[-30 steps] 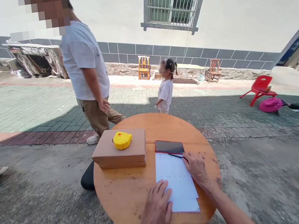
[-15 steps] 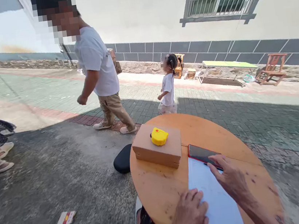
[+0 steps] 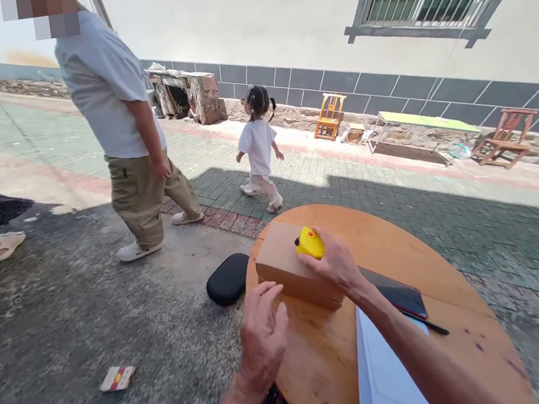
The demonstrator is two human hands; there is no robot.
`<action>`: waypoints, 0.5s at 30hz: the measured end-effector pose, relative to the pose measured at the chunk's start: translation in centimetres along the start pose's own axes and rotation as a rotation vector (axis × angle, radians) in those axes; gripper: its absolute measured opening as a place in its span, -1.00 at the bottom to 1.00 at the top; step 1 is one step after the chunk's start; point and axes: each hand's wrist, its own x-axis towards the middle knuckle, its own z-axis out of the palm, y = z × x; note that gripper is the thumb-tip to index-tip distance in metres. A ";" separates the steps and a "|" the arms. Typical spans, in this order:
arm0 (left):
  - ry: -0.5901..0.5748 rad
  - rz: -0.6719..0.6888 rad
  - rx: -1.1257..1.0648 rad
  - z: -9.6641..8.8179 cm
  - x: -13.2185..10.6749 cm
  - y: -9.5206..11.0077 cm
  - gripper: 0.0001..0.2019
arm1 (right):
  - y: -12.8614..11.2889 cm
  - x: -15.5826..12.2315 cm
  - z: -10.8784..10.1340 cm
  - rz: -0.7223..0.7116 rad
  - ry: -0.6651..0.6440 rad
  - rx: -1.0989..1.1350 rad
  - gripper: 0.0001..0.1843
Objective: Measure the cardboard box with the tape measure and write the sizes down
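Note:
A yellow tape measure is at the top of a brown cardboard box, and my right hand has its fingers closed around its near side. Just left of the box's near edge, my left hand hovers with fingers apart, holding nothing. The box rests on a round wooden table. To its right lie white paper sheets, a dark phone with a red edge and a black pen. My right forearm covers part of the paper and phone.
A black stool seat stands by the table's left edge. On the ground lies a small flattened packet. A person in a white shirt and a small child are beyond the table; wooden chairs stand by the wall.
My right hand has left the pen and moved onto the tape measure. My left hand has lifted off the paper and moved left toward the box. The pen now lies by the phone.

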 end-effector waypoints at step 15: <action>-0.273 -0.607 -0.380 1.2 8.7 -5.9 -0.48 | 10.2 -13.5 -5.7 0.727 0.463 1.169 -0.62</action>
